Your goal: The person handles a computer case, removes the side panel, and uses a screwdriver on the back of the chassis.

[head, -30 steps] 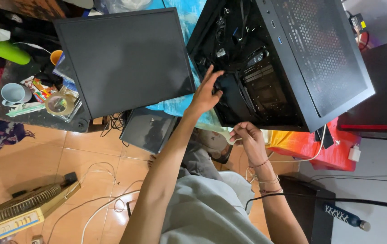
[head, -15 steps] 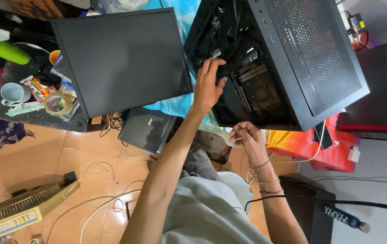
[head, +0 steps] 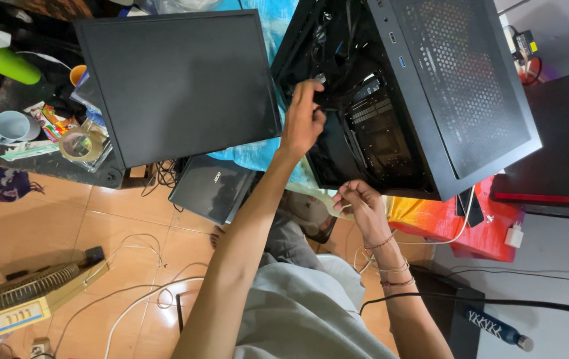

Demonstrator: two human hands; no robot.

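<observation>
Left hand (head: 302, 123) reaches into the open computer case (head: 470, 93); cables crowd its fingertips, black side panel (head: 178, 83) bounds its outer side.
</observation>
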